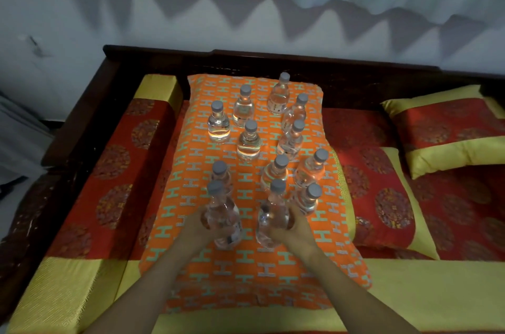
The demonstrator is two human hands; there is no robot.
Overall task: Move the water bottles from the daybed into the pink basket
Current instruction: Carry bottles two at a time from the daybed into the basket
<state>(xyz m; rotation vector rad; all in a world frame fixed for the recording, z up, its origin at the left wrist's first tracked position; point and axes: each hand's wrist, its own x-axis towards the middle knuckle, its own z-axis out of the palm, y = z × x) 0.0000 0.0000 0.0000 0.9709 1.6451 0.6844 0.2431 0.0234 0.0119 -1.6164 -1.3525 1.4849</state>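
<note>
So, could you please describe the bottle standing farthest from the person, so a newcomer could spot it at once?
Start at the orange patterned mat on the daybed and follow it to the end by the dark wooden backrest. The farthest bottle stands there alone, right of centre, leaning slightly, nearer the backrest than any other bottle.

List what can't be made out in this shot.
- Pink basket: not in the head view, so its place is unknown.
- Bottle labels: too small and blurred to read.
- Left hand and right hand: fingers hidden behind the bottles they hold.
- Daybed: cut off by the frame edges.
</note>
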